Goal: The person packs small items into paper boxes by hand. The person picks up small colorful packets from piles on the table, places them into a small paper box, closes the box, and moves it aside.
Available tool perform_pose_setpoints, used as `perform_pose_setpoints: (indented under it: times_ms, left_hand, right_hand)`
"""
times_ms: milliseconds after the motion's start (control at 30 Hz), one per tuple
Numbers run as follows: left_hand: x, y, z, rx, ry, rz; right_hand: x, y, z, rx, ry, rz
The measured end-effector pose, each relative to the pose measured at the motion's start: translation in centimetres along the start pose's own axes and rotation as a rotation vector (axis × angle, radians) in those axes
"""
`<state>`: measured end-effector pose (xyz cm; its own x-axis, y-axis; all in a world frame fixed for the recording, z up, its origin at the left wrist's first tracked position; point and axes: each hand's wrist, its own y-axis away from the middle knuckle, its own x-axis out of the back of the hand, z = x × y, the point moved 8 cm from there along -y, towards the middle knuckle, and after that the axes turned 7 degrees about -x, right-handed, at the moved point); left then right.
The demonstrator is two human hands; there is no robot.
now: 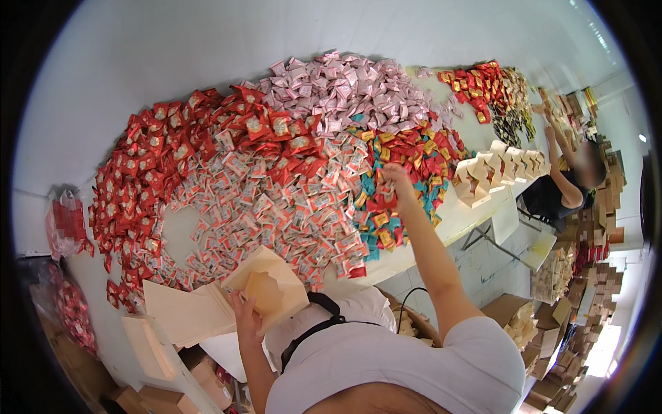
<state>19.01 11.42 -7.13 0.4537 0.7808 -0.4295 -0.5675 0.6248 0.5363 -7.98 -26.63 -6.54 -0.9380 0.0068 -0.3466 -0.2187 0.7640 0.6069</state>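
My left hand (248,316) grips the near side of an open cream cardboard box (288,287), tilted at the table's front edge. The box has a wavy-cut opening, and its depth is in shadow. My right hand (396,181) is closed on small wrapped packets (386,189), just above a mixed pile of red, teal and yellow packets (381,222); the fingers partly hide what they hold. Between my hands spreads a heap of white-and-orange packets (279,207). Red packets (170,129) are banked behind and left of it, and pale pink packets (341,88) lie at the back.
Flat carton blanks (186,313) lie left of the box. A row of standing open cartons (478,176) lines the table's right front edge. Farther right, a person (556,191) reaches over the table (457,222). Stacked cardboard boxes (600,290) fill the room behind.
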Motion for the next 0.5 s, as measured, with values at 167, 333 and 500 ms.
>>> perform_pose_setpoints:
  times_ms: [167, 333, 500]
  left_hand:
    - [-3.7, 1.2, -2.1, 0.033, 0.01, 0.087]
    - [-6.4, 2.4, -4.4, 0.054, 0.031, 0.155]
    - [-8.3, 3.2, -4.9, -0.02, 0.005, 0.153]
  right_hand:
    - [-1.0, -6.7, -12.4, 1.149, 1.395, 0.392]
    - [-0.7, -17.8, -9.8, 0.573, 1.9, 0.195]
    - [-0.5, -18.8, -9.4, 0.485, 1.867, 0.075]
